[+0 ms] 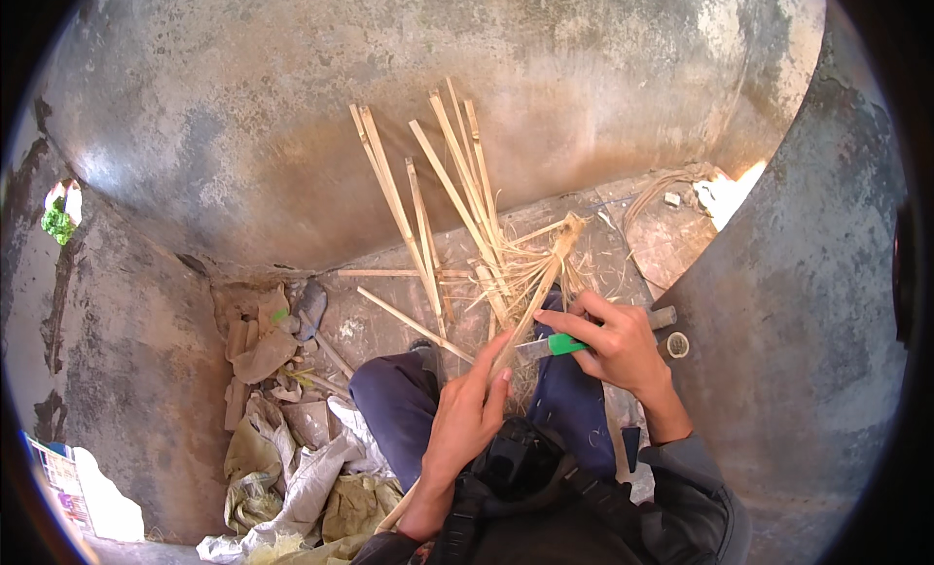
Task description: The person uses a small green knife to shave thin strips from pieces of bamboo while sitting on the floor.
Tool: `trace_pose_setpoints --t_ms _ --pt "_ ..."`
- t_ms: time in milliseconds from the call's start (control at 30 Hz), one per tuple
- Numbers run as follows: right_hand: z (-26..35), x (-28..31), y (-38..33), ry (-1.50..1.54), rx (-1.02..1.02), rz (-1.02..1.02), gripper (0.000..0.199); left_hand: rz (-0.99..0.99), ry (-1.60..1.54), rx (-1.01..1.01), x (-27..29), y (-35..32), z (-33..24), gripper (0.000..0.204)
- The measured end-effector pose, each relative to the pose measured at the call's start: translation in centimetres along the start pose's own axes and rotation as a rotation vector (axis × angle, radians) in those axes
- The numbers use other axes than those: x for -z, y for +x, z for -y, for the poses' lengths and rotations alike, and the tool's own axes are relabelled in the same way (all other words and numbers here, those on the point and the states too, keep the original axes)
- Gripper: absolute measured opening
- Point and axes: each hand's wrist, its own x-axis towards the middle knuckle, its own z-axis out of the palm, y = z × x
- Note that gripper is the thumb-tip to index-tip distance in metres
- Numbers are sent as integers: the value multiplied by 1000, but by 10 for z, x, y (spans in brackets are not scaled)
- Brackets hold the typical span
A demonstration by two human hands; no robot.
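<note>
A pale bamboo strip (534,308) slants up and away from me, its far end frayed into thin curled shavings. My left hand (464,409) is closed around its nearer part, thumb and fingers pinching it. In my right hand (613,341) is a knife (564,344) with a green handle, its short blade against or very close to the strip just beyond my left fingertips. The right index finger stretches along to the strip. Thin shavings (486,278) lie tangled around the strip's far end, over my knee and the floor.
Several bamboo strips (389,191) lean against the curved grey wall (389,59) ahead. Crumpled sacks (302,482) and rubble (263,356) lie at the left. Short bamboo tubes (676,345) stand at the right by another curved wall (788,302). Coiled strips (647,200) rest at the back right.
</note>
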Motion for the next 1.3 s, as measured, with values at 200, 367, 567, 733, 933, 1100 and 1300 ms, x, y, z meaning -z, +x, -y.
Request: trace_pose_setpoints --t_ms 200,367,567,733,933,1100,1300 --pt "-6 6 16 -29 150 55 61 -48 97 -57 0 2 3 18" --pt "1 13 28 -8 93 239 53 -13 169 -74 -3 4 8 18" --pt "-4 11 32 -56 176 270 40 93 219 -39 -4 2 1 27" --pt "-21 18 32 -120 248 295 39 8 60 -137 -7 4 -2 50" --pt "-50 74 42 -26 136 138 27 -271 -9 -224 28 -22 -4 54" --pt "-82 123 41 -14 -1 -17 29 -409 -270 -374 65 -63 8 40" --pt "-154 151 26 -51 -100 -179 35 -953 -96 -420 97 -73 27 32"
